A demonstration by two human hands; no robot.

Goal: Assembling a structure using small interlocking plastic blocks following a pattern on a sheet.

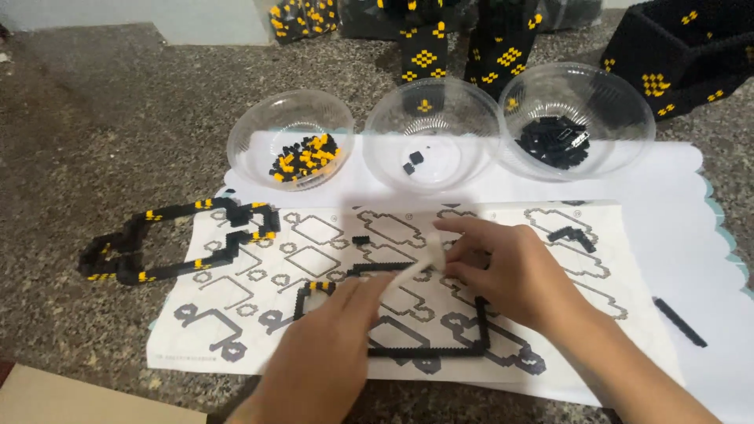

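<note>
Two hands work over black brick frame (428,349) lying on instruction sheet (236,314), near centre. Left hand (330,353) and right hand (503,271) both pinch a white tool (420,263). Best to press w/ steady force, keeping frame flat.

The speckled grey stone bench (94,118) looks rough and matt. Three clear plastic bowls (433,133) shine glossily. The white paper instruction sheet (236,330) is smooth; the black-and-yellow plastic brick frame (157,243) appears studded.
</note>
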